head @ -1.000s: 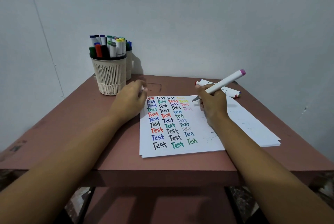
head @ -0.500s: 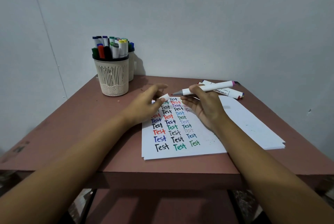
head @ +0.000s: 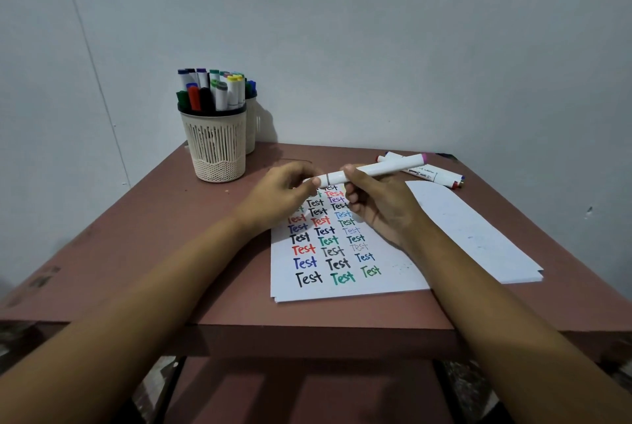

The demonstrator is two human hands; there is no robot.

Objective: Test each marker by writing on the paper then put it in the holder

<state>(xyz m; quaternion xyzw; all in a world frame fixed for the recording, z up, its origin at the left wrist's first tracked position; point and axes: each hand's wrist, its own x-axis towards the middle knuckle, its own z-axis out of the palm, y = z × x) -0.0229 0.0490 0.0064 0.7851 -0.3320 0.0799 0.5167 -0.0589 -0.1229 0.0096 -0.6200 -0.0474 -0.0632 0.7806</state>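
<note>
My right hand (head: 379,205) grips a white marker (head: 383,167) with a pink end, held level above the paper (head: 461,228). At the marker's left end my left hand (head: 284,191) pinches the white cap, which sits on the tip. The paper lies on the table and is covered with rows of the word "Test" in several colours. A cream slotted holder (head: 217,146) full of markers stands at the back left of the table.
Three loose markers (head: 431,172) lie at the back right of the brown table (head: 136,239), beyond the paper. A second holder (head: 251,123) stands behind the first, against the grey wall. The table's front edge is close to me.
My right hand lifted the marker off the paper and turned it level. My left hand brought the cap up from the table and onto the marker's tip.
</note>
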